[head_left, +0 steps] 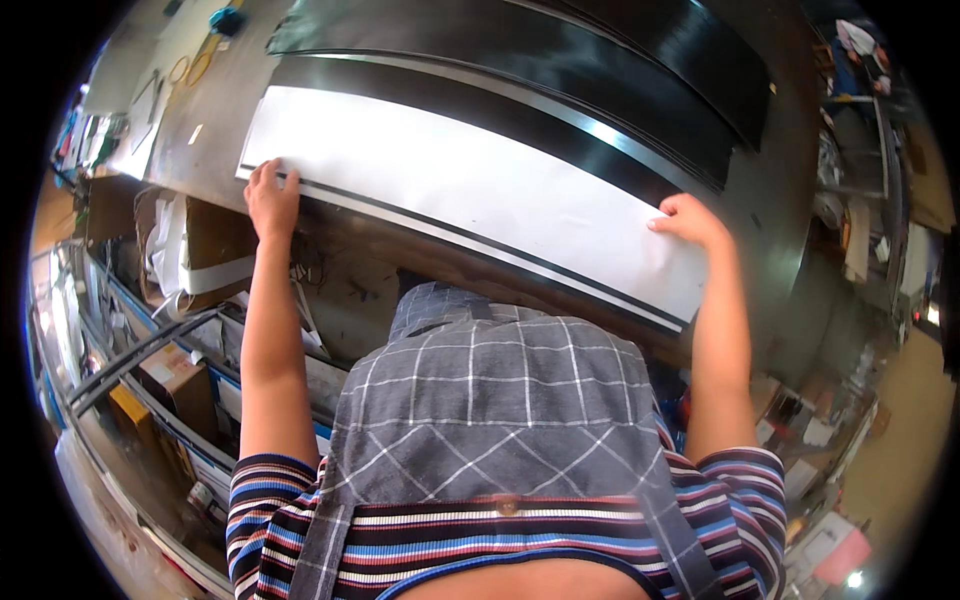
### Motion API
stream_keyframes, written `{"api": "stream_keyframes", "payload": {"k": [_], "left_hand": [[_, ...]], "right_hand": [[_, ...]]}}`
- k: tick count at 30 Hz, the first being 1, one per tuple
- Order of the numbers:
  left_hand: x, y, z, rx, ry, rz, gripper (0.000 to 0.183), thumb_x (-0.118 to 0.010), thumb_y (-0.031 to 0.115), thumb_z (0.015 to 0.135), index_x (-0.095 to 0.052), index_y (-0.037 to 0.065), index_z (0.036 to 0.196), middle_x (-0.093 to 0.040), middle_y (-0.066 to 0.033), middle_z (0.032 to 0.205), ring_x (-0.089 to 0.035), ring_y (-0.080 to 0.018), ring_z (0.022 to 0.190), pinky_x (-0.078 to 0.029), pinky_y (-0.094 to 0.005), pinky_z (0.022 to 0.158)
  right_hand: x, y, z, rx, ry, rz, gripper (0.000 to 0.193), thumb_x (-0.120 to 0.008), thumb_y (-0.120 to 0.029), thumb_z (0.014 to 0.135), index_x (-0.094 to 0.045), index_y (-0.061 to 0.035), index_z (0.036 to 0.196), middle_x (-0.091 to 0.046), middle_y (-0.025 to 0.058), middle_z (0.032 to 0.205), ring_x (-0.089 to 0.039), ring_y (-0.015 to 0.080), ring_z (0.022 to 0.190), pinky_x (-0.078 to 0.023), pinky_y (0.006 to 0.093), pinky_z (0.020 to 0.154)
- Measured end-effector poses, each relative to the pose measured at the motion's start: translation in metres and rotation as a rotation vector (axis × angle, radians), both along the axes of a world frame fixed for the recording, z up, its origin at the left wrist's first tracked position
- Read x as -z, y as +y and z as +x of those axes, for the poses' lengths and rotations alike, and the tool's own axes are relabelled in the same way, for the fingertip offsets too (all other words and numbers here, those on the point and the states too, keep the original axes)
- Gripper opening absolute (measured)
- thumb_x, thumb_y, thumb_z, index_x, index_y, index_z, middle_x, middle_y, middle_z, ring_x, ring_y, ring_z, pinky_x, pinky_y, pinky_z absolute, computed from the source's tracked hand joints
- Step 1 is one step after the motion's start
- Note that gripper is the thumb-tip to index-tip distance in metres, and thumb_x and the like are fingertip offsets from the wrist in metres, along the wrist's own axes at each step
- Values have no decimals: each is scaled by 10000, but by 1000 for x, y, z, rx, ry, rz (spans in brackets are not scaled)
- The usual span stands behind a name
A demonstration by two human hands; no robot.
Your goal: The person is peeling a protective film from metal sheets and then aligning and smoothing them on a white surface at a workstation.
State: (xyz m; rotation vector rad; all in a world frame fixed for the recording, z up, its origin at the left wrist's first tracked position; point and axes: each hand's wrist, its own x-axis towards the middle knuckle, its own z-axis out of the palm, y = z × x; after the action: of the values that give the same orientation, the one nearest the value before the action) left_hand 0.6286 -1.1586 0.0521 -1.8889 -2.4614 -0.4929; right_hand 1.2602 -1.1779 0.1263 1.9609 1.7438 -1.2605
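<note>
A long white sheet [450, 185] lies aslant across the work table, over black sheet material whose narrow dark strip shows along its near edge. At the sheet's near left corner, my left hand [271, 205] rests its bent fingertips on the edge, with the thumb apart from the fingers. My right hand [697, 222] reaches round the right end, its thumb and curled fingers pinching the sheet's far right edge. The undersides of the fingers are hidden.
Glossy black sheets [520, 90] lie stacked beyond the white one. On the table [215, 110] at far left are yellow-handled scissors [195, 68] and a small blue object [226, 20]. An open cardboard box [220, 245] stands below the left edge, near a metal rack [150, 345].
</note>
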Motion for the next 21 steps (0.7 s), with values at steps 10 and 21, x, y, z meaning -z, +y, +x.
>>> {"api": "stream_keyframes", "payload": {"k": [10, 21], "left_hand": [[1, 2, -3, -8, 32, -70, 408, -606, 307, 864, -596, 72, 1197, -542, -115, 1282, -482, -323, 1182, -361, -406, 1024], [4, -18, 171, 676, -173, -32, 538, -639, 114, 829, -491, 109, 1347, -389, -168, 1442, -325, -354, 1356, -257, -483, 1112]], "right_hand": [[0, -4, -9, 39, -50, 44, 268, -764, -264, 710, -654, -21, 737, -621, 124, 712, -581, 215, 674, -446, 352, 633], [-6, -11, -15, 43, -100, 116, 344, -776, -289, 683, -672, 6, 825, -653, 146, 804, -612, 241, 754, -464, 357, 667]]}}
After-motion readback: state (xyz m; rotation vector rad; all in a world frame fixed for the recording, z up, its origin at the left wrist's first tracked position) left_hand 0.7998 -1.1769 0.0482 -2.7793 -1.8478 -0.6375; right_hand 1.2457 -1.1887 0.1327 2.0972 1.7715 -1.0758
